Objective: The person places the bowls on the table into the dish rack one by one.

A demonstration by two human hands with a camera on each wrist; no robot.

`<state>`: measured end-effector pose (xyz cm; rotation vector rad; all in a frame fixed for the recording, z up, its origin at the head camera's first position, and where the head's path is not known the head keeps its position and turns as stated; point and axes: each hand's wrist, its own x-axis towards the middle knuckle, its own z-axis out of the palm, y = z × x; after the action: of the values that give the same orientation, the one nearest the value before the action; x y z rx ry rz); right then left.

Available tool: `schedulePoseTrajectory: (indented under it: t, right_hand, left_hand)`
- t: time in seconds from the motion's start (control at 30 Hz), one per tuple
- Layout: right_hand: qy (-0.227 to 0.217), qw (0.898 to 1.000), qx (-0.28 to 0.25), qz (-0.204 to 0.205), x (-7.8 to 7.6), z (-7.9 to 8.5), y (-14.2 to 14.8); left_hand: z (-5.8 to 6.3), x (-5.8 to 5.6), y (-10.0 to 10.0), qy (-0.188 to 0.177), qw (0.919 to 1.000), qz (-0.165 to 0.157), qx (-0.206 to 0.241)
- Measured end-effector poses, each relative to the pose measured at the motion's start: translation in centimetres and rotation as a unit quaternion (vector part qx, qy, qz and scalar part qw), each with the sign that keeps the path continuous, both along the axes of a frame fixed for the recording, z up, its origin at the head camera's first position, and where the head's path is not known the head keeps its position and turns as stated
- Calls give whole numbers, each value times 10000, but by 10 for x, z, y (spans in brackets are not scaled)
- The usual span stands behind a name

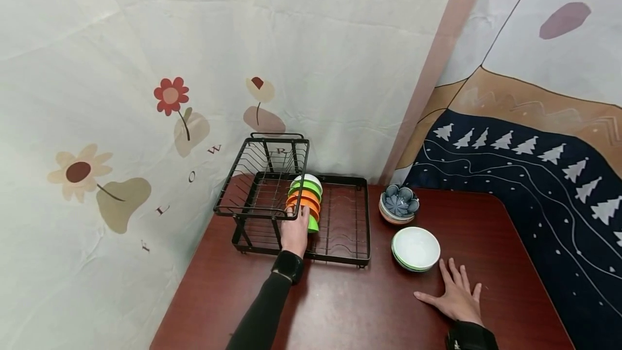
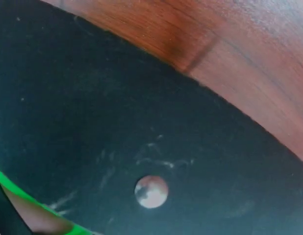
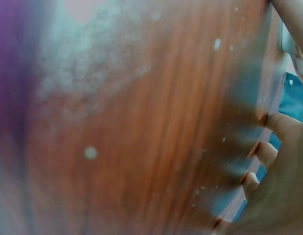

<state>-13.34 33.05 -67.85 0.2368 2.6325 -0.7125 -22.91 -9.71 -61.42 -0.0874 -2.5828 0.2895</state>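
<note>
In the head view my left hand (image 1: pixel 294 234) reaches into the front of the black dish rack (image 1: pixel 347 259), below its upper tier. Its fingers hold the front green bowl (image 1: pixel 313 224), which stands on edge at the near end of a row of orange bowls (image 1: pixel 311 207), green and white ones behind. In the left wrist view, a green rim (image 2: pixel 19 192) shows beside a finger. My right hand (image 1: pixel 459 298) lies spread with straight fingers on the table (image 1: pixel 350 307), right of and nearer than a stack of white bowls (image 1: pixel 417 247).
A stack of bowls topped by a blue-grey flower-shaped bowl (image 1: pixel 399 202) stands behind the white stack. The rack's raised wire tier (image 1: pixel 262 177) overhangs its left side. A printed cloth wall (image 1: pixel 340 85) rises behind the table, and a dark patterned cloth (image 1: pixel 491 177) on the right.
</note>
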Motion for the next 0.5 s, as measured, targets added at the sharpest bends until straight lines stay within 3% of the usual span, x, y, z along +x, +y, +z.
schedulePoseTrajectory:
  t: [0.23, 0.5]
  right_hand:
    - [18, 10000, -31, 18, -1, -2, 1]
    - [63, 9999, -123, 27, -1, -5, 3]
  left_hand:
    - [8, 7, 3, -605, 9976, 172, 294]
    - [5, 13, 4, -697, 9957, -58, 601]
